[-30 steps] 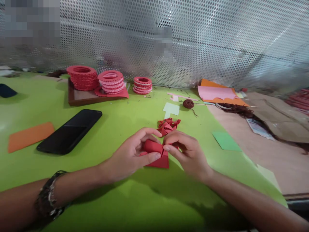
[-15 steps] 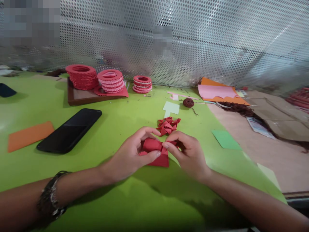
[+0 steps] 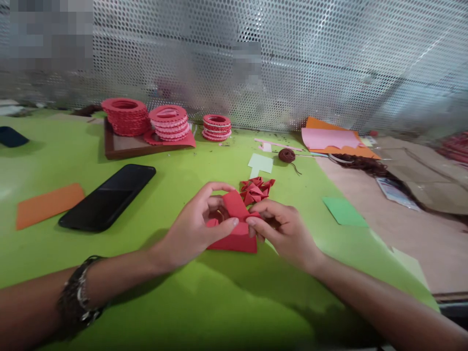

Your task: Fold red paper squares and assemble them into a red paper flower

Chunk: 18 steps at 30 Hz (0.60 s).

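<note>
Both hands meet at the middle of the green desk point(image 3: 153, 302) over one red paper piece point(image 3: 234, 229), and everything turns on how that piece lies between them. The left hand point(image 3: 195, 229) comes in from the left with its thumb and forefinger curved into an arch: the thumb tip presses on the near face of the red paper piece, while the forefinger hooks over the far side, so the left fingers point(image 3: 229, 223) are closed on it in a pinch. The right hand point(image 3: 283, 229) comes in from the right, and its thumb and forefinger pinch the same piece at a raised flap that stands up just beyond the tips of both thumbs. The two pinches almost touch, with the fold line running between them, away from the person. The flat lower part of the piece lies on the desk directly under and just nearer than the fingertips, its long edge running left to right. Neither hand is clearly nearer; they share the piece evenly. Just beyond the right fingers, touching nothing, sits a small heap of folded red pieces point(image 3: 256, 189). Well off to the left of the left hand lies a black phone point(image 3: 107, 196), and farther left an orange card point(image 3: 49, 204). To the right of the right hand, apart from it, lies a green paper square point(image 3: 344, 211).
</note>
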Tool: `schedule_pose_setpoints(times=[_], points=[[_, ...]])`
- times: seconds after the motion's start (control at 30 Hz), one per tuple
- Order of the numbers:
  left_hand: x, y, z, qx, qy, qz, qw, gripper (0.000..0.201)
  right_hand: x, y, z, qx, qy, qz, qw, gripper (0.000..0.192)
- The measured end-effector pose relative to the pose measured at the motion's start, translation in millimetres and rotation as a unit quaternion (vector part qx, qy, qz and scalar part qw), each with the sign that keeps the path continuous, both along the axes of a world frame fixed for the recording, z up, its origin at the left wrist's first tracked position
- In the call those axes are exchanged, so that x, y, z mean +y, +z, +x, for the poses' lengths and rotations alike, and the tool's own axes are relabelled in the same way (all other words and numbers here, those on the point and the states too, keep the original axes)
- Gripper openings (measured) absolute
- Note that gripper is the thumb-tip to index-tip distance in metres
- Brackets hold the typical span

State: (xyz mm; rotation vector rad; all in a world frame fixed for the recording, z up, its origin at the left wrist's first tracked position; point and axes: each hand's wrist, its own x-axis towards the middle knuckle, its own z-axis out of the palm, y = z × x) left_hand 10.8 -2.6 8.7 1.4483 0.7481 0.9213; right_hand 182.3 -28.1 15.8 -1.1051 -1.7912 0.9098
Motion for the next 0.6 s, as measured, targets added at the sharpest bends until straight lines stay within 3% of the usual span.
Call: schedule_pose_setpoints(times=[0.1,0.23,0.3,0.43,0.53,0.6], points=[[2.6,-1.5,0.4,0.001,0.009,0.009,1.0,0.034,-0.3,-2.7,-0.4,0.039,0.023,-0.037,0.998,0.008],[3.9,0.6,2.0,0.044,-0.008,0.005,0.999,0.011,-1.4,-7.0,-1.9,0.047,0.013,-0.004,0.999,0.007],[3.5,2.4,2.2,0.08,-0.011,0.021,0.996,0.01,-1.7,-7.7,-2.8,0.046,0.008,0.008,0.999,0.007],[1.5,5.4,0.9,0.165,0.0,0.117,0.979,0.014,-0.7,-4.9,-3.1,-0.008,0.006,0.034,0.999,0.005],[-0.3,6.6,0.0,0.235,-0.034,0.215,0.947,0.016,1.0,-2.4,-2.0,-0.038,-0.008,0.042,0.998,0.008],[-1.7,7.2,0.2,0.257,-0.052,0.243,0.934,0.018,1.5,-2.2,-1.7,-0.018,-0.02,0.043,0.999,0.006]])
